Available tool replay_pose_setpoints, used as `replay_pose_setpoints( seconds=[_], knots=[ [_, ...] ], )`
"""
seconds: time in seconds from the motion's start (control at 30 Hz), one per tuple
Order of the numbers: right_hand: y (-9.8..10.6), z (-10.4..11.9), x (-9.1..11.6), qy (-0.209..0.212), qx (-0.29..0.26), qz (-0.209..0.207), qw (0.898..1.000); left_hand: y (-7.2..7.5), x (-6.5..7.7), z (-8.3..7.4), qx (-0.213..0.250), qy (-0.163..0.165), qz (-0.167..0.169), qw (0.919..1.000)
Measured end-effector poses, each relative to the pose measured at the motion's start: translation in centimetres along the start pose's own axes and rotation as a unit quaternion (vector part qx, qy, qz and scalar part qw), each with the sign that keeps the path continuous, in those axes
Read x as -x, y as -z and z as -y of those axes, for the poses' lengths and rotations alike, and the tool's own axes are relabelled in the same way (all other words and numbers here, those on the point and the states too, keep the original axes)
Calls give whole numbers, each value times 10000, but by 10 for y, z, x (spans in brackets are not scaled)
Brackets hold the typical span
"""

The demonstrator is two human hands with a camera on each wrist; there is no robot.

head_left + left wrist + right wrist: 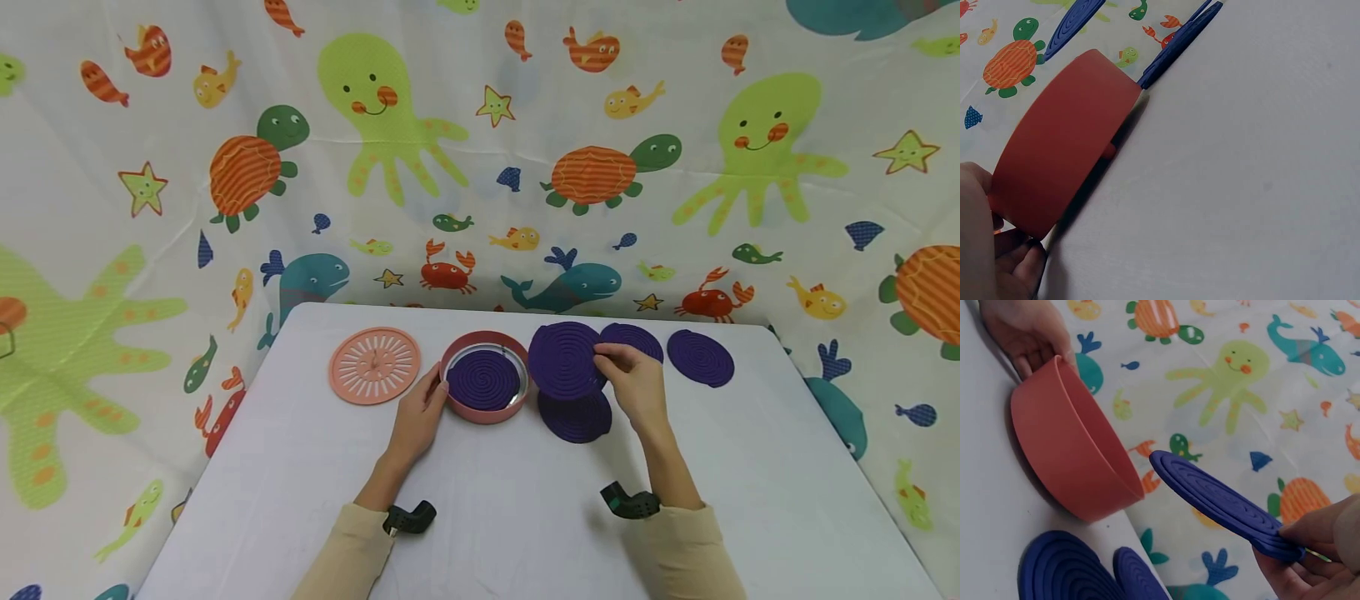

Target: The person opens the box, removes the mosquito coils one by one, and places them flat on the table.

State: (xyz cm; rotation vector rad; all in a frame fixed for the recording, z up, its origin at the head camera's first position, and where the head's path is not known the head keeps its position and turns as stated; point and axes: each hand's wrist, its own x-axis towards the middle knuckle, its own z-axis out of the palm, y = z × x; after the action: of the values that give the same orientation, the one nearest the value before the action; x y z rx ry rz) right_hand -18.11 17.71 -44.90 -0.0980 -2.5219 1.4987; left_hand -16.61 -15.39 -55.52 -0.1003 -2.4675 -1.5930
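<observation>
A round pink mosquito coil holder (484,416) stands on the table, with a purple mosquito coil (483,380) lying flat inside its silvery interior. My left hand (417,417) holds the holder's left side, thumb by the rim and fingers against the outer wall. To the right of the holder, my right hand (636,387) pinches another purple mosquito coil (564,360) by its edge. That coil is raised and tilted, as the right wrist view shows. It partly covers a coil (576,421) lying on the table below it.
The pink slotted lid (375,392) lies flat left of the holder. Behind my right hand is a partly hidden coil (633,335), and farther right lies another coil (701,358). A sea-animal patterned curtain (480,192) hangs behind the white table (510,517).
</observation>
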Motion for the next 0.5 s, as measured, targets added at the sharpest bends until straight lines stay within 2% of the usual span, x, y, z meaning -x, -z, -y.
replay_pose_setpoints(
  seconds=[0.3, 0.5],
  knots=[
    [15, -7, 1, -141, 124, -226, 9996, 0, 0, 1, -4, 0, -37, 10000],
    [24, -12, 3, -302, 2, -355, 9989, -1, -1, 3, 26, -48, -48, 10000]
  ],
)
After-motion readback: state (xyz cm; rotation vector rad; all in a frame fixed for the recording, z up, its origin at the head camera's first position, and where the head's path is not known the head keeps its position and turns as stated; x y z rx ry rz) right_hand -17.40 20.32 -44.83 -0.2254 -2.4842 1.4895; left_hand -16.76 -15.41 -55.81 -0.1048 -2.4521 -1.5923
